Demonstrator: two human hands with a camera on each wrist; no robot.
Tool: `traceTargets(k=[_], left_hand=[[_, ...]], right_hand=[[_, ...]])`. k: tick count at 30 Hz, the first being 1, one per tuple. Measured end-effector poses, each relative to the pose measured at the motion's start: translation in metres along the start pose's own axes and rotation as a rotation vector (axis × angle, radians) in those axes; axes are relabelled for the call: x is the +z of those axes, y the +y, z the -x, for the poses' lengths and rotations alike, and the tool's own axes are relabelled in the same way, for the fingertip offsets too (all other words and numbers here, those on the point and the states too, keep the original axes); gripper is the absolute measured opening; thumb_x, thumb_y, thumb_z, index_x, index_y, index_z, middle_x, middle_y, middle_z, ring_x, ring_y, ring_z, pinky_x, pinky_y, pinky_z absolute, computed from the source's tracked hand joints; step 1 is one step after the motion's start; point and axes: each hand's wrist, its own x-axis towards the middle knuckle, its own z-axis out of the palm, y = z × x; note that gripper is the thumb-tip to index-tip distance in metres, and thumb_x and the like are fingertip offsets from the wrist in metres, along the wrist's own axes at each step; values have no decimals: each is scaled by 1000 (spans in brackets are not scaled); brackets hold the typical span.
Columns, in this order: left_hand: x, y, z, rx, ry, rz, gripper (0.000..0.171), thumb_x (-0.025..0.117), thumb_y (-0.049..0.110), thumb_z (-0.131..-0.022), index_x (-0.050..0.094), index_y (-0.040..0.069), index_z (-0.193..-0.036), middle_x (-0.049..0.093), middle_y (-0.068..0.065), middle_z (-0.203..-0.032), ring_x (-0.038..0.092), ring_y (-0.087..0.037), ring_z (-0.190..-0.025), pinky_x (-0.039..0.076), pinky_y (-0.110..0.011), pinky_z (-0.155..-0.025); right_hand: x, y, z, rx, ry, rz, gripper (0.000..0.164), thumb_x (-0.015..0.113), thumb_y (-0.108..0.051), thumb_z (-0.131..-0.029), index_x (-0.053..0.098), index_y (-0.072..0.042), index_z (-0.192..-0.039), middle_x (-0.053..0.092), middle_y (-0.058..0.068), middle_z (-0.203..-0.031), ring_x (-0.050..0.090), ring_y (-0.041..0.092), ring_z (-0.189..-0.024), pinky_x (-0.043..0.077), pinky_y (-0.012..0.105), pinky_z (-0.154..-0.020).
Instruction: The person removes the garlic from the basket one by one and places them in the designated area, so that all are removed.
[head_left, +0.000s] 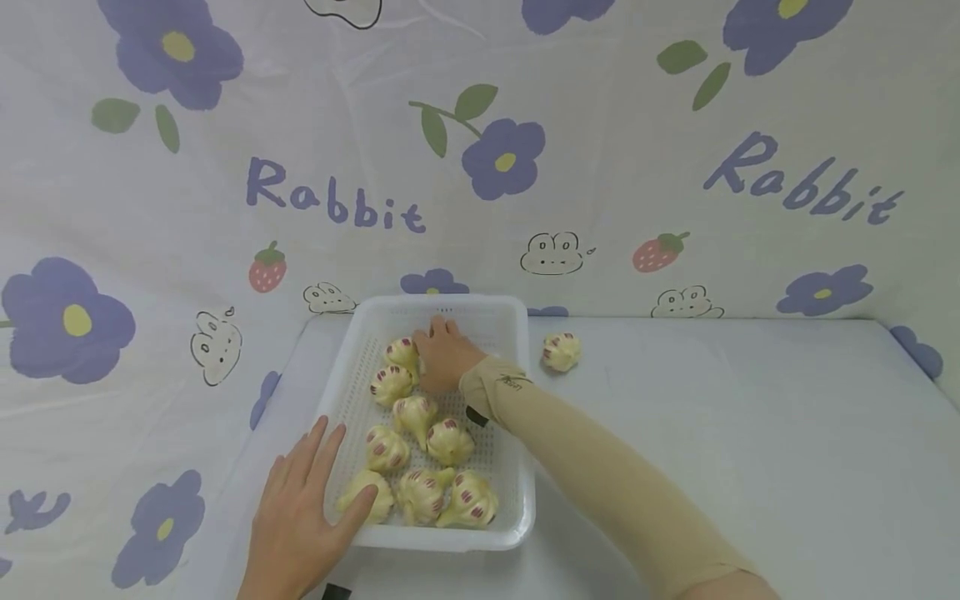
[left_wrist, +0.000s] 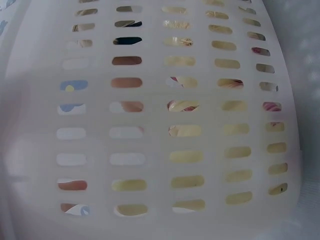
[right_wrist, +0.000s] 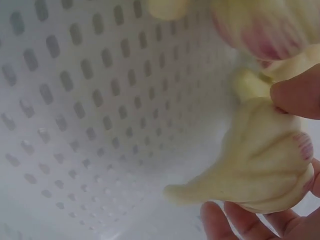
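A white perforated plastic basket (head_left: 517, 500) holds several pale garlic bulbs (head_left: 448, 442) with purple streaks. Toward the basket's far end, my right hand (head_left: 447, 354) reaches inside. Its thumb and fingers grip a garlic bulb (right_wrist: 265, 160) from opposite sides in the right wrist view, the stem pointing out to the left. My left hand (head_left: 296, 508) is at the near left side of the basket, fingers extended along the rim and thumb reaching over a bulb in the near corner. Only the basket's slotted wall (left_wrist: 155, 145) fills the left wrist view, with bulbs showing through the slots.
One loose garlic bulb (head_left: 562, 352) lies on the white table (head_left: 720, 450) to the right of the basket. Behind the table hangs a white cloth (head_left: 600, 167) printed with flowers, strawberries and "Rabbit" lettering. A small black object (head_left: 336, 592) is at the front edge of the view.
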Motion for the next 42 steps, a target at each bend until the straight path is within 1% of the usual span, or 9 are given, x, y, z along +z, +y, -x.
traceTargets(k=[3,8,15,21,26,31,34,38,42], left_hand=[[0,0,-1,-1,-5,-1,76,75,46,-89,51,15,-154,48,-14,-160,51,-42,-140,37,-72,-110],[1,-1,-3,5,-4,2,77,75,46,-89,50,15,-154,48,-14,-160,51,-42,-140,37,-72,-110],[2,-3,-6,7,-8,-8,78,75,48,-89,50,15,-155,48,-15,-159,51,-42,-139,37,-72,-109],[4,-3,-7,8,-13,-3,77,74,48,-89,50,15,-154,48,-14,-160,50,-42,-140,37,-71,-110],[7,-2,-4,24,5,7,77,76,45,-88,51,14,-154,50,-14,-159,51,-42,-139,38,-70,-110],[7,-2,-4,37,24,-3,77,75,46,-88,51,14,-153,50,-14,-158,52,-42,-138,39,-71,-108],[5,-3,-3,34,28,-7,77,75,48,-88,52,14,-153,51,-14,-158,52,-43,-137,39,-73,-107],[5,-4,0,22,20,-9,77,76,47,-88,52,13,-152,51,-14,-158,53,-45,-136,39,-73,-106],[7,-5,0,20,24,-4,77,76,47,-88,52,13,-153,50,-14,-158,53,-45,-136,39,-73,-107]], right_hand=[[-2,1,0,-29,15,-5,40,69,-22,-97,51,-7,-130,41,15,-127,39,27,-115,48,38,-91],[-5,4,-1,-75,53,31,37,69,-29,-97,51,-9,-121,38,13,-120,36,26,-108,43,34,-84],[-11,3,6,-112,119,69,35,72,-27,-93,51,-9,-115,39,11,-113,35,24,-104,38,31,-81],[-13,1,13,-114,167,102,37,73,-31,-92,52,-8,-114,40,10,-112,37,24,-104,40,31,-83],[-12,1,21,-106,161,100,37,72,-32,-91,52,-9,-112,40,10,-112,38,23,-104,40,31,-82],[-14,-2,25,-136,191,106,37,74,-31,-89,52,-8,-108,41,10,-108,38,23,-100,39,30,-78],[-16,-4,26,-149,192,110,38,74,-32,-89,52,-8,-108,40,9,-106,36,23,-100,37,29,-78],[-18,-6,27,-145,183,74,39,74,-31,-87,54,-9,-112,40,8,-108,37,23,-102,39,30,-82],[-24,-3,30,-145,194,33,40,72,-24,-86,57,-8,-118,40,9,-110,38,23,-103,39,30,-83]])
